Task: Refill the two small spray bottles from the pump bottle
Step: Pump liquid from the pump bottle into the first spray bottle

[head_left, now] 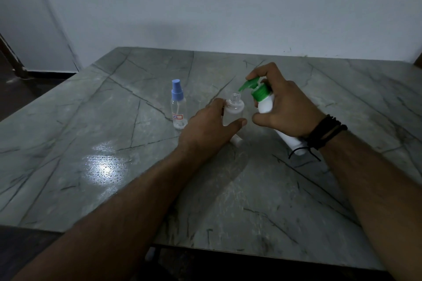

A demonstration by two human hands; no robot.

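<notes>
On the grey veined counter (pixel 114 143) the left hand (pixel 205 123) curls around an uncapped clear spray bottle (pixel 234 107), fingers on its far-left side and thumb on its near-right side, keeping it upright with the open neck exposed. The right hand (pixel 285 107) grips the white pump bottle (pixel 266 105), which leans over to the left with its base near the wrist and just above the counter; the forefinger lies on top of the green pump head (pixel 250 83), and the green spout ends right above the open neck of the clear bottle. Black cords (pixel 324 131) wrap the right wrist, one loose end hanging toward the counter. Left of the hands, apart from them, a second clear spray bottle (pixel 178 109) stands upright with its blue spray cap (pixel 176 89) on and a small red-bordered label low on its side. A small white piece (pixel 236 140), partly hidden under the left hand, lies on the counter; what it is cannot be told.
</notes>
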